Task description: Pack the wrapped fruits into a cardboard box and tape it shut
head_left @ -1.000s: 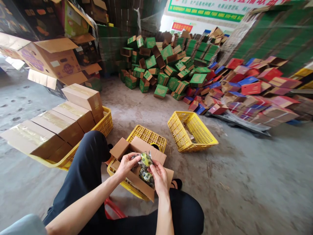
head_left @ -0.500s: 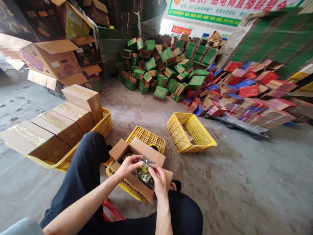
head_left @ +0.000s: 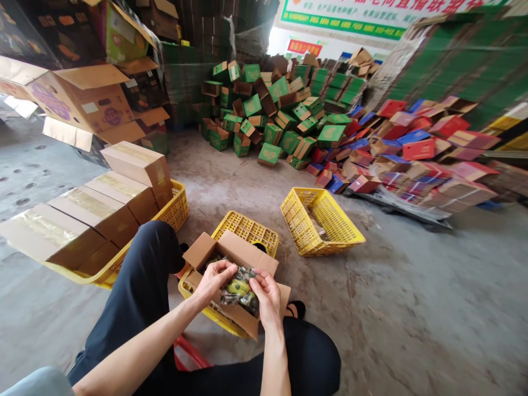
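Both hands are over an open cardboard box (head_left: 251, 250) whose flaps stand outward. My left hand (head_left: 215, 279) pinches one edge of a clear plastic bag (head_left: 238, 287) with something green and yellowish inside, perhaps fruit. At the bag's right edge, my right hand (head_left: 265, 294) pinches it with thumb and fingers. More clear-wrapped greenish items lie in the box under the bag, partly hidden by my hands. The box rests on an upturned yellow plastic crate (head_left: 247, 231) between my legs.
To the left, a long yellow crate (head_left: 180, 206) holds several taped cardboard boxes (head_left: 119, 187). A yellow basket (head_left: 340, 231) stands ahead right. Farther back lie heaps of green boxes (head_left: 270, 154) and red and blue boxes (head_left: 418, 148). Large cartons (head_left: 88, 102) are stacked at far left.
My hands have spread slightly apart on the bag, stretching its top edge. The green and yellowish contents now show more between them. The view has shifted a little.
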Action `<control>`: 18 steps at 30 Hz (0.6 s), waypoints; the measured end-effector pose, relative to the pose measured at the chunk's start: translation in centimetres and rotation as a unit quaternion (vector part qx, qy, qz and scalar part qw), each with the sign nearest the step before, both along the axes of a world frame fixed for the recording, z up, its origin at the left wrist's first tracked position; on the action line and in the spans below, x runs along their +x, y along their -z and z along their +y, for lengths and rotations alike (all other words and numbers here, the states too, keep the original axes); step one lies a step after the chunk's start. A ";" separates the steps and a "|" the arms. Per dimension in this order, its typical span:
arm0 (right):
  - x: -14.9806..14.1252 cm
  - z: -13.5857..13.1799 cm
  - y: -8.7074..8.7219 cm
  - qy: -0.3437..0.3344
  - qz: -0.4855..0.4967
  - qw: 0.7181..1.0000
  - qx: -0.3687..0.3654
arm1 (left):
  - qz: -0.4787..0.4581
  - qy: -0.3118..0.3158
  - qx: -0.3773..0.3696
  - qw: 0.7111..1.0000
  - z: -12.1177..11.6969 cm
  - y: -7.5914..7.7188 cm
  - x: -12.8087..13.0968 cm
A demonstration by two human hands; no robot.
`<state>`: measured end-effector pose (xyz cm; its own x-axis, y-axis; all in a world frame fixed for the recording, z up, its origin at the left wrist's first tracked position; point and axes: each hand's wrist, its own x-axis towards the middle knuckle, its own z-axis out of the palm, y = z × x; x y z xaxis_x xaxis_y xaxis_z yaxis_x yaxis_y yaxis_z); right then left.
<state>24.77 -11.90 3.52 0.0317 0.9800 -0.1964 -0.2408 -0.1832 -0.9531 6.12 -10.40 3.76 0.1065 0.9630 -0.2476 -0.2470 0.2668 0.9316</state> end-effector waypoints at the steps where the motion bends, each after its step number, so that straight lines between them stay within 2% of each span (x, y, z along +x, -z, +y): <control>1: 0.1 0.0 0.0 -0.004 0.001 1.000 -0.001 | -0.005 0.028 0.007 1.000 0.1 -0.3 -0.2; 4: 0.4 -0.1 0.2 -0.020 -0.007 1.000 -0.001 | 0.020 0.109 0.028 0.993 0.2 -0.7 -0.4; 6: 0.5 -0.1 0.3 -0.021 -0.015 1.000 0.001 | 0.054 0.115 0.030 0.991 0.2 -0.5 -0.4; 8: 0.4 -0.1 0.3 -0.018 -0.012 1.000 0.007 | 0.057 0.081 0.015 0.995 0.1 0.0 -0.2; 10: 0.4 0.0 0.1 -0.020 -0.001 1.000 0.008 | 0.041 0.019 -0.006 0.999 0.2 0.3 -0.2; 14: 0.1 -0.1 -0.3 -0.081 0.007 0.996 -0.020 | 0.006 -0.096 -0.026 0.995 0.6 0.2 -0.7; 16: -0.2 -0.1 -0.2 -0.106 0.000 0.994 -0.030 | -0.011 -0.121 -0.021 0.992 0.7 -0.1 -0.9; 18: -0.4 0.0 0.2 -0.092 -0.015 0.995 -0.031 | -0.019 -0.121 -0.020 0.992 0.5 -0.4 -0.9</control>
<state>24.41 -11.93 3.37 -0.1412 0.9558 -0.2580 -0.1699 -0.2802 -0.9448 5.19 -9.88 4.15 -0.1168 0.9509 -0.2865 -0.3427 0.2321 0.9103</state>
